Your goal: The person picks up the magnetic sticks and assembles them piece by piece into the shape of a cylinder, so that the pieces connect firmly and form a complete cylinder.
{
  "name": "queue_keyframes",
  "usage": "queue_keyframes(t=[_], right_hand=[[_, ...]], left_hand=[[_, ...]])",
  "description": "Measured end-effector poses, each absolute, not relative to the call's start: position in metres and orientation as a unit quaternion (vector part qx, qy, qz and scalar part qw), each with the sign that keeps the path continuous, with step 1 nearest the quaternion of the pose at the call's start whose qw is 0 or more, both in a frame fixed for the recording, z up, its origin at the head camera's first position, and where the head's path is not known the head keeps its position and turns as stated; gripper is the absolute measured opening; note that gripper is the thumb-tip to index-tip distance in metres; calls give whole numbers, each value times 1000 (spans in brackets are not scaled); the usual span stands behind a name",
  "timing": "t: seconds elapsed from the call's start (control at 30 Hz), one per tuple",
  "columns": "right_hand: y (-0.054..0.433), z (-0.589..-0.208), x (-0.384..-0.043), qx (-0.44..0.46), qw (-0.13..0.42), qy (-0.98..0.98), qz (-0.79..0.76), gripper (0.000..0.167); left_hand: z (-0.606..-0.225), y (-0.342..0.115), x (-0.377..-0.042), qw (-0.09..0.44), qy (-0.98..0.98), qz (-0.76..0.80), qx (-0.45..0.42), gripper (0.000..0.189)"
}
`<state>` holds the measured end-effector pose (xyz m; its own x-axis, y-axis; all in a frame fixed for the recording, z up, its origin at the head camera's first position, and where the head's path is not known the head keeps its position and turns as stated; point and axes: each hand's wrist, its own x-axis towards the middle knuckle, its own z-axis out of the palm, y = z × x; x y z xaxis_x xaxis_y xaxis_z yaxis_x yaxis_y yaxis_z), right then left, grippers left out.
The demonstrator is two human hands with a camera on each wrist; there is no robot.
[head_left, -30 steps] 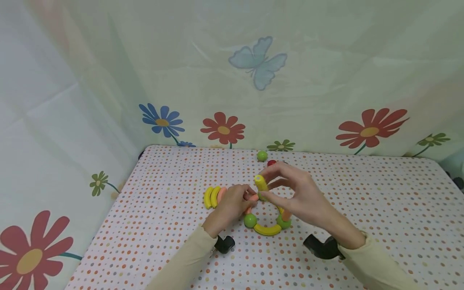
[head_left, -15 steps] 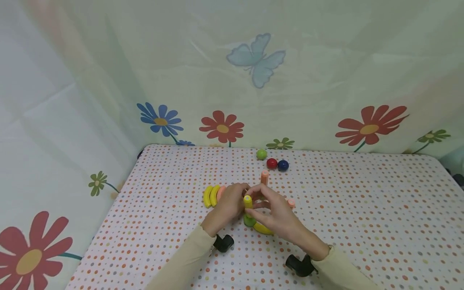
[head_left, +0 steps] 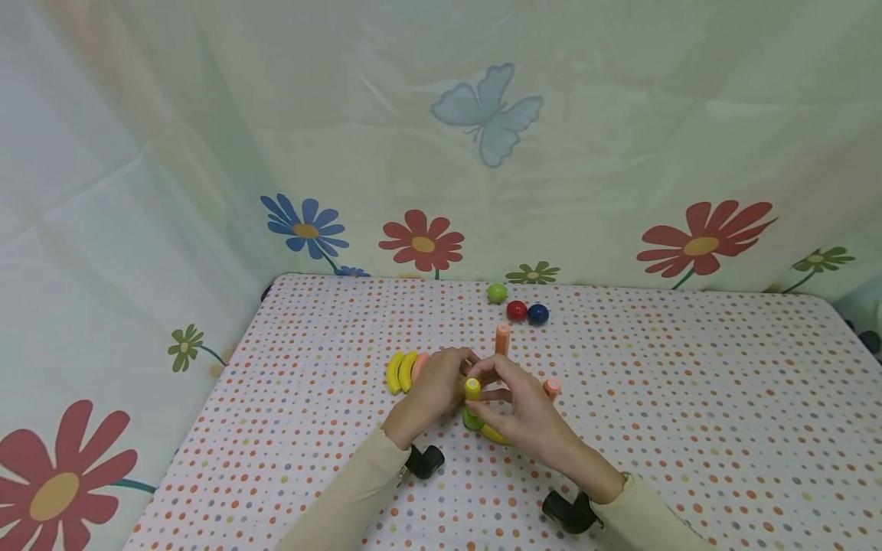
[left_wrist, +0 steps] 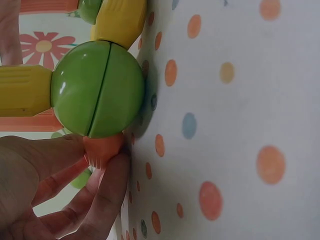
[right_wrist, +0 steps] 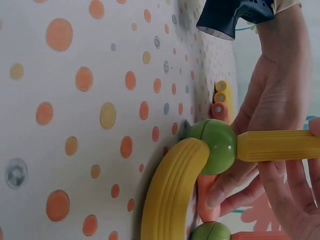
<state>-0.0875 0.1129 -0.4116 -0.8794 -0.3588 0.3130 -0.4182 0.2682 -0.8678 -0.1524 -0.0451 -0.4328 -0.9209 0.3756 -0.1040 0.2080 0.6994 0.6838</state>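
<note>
My right hand [head_left: 527, 417] pinches a straight yellow magnetic rod [head_left: 472, 389] between thumb and fingers. The rod stands upright, its lower end against a green ball [left_wrist: 95, 90]. Beside that ball, the left hand [head_left: 434, 386] pinches an orange rod [left_wrist: 102, 149] that meets the ball low down, near the cloth. A curved yellow rod [right_wrist: 172, 190] joins the same ball on its other side. Further round, a second green ball [right_wrist: 211, 231] shows in the right wrist view. Two upright orange rods rise beyond the right hand, one at the back [head_left: 502, 339] and one at the right [head_left: 552, 388].
Two curved yellow rods [head_left: 401, 373] and an orange rod [head_left: 419, 366] lie left of the left hand. Toward the back edge of the dotted cloth [head_left: 689, 383] sit a light green ball [head_left: 497, 293], a red ball [head_left: 517, 311] and a blue ball [head_left: 538, 314].
The right hand has moved left and down, bringing the yellow rod onto the near-left green ball, then stayed almost still. The left hand has kept its place at the orange rod.
</note>
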Motion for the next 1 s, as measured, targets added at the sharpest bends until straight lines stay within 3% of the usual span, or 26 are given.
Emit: queue_keyframes(t=[0.23,0.43,0.6,0.83,1.0], right_hand=[[111,-395,-81,271,56,-818,504,42],[118,-354,-75,303,114,-834,446,44],[142,-320,-93,288,143,-838,440,37],[184,-329,-159,232,126,-872,413,22],[207,-365,-200,201,22,-913,354,34]], left_hand=[[-433,-47,-152,115,912,355,169,10],[-435,-48,-152,112,898,386,180,2],[-435,-47,-152,123,899,387,164,18],[-436,-46,-152,131,902,383,149,21],[-435,-44,-151,133,898,393,144,21]])
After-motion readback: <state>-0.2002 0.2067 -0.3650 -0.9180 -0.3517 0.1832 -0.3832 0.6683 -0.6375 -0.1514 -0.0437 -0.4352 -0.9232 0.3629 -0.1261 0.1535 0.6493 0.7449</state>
